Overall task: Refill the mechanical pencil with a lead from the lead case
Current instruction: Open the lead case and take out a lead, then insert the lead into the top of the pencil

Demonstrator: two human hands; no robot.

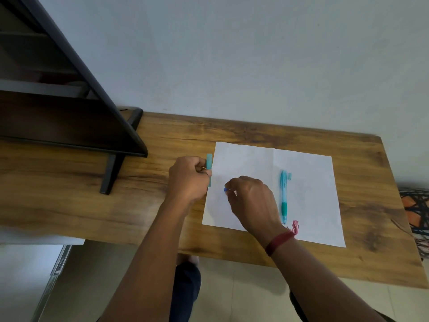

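My left hand holds a slim teal lead case upright at the left edge of a white sheet of paper. My right hand hovers over the sheet just right of it, fingers pinched on a small blue piece, probably the case's cap. The teal mechanical pencil lies lengthwise on the paper to the right of my right hand, tip toward me. A small teal cap lies beside the pencil's far end.
The paper rests on a wooden table against a pale wall. A dark shelf unit with a black metal frame stands on the table's left part. A patterned object sits past the right edge.
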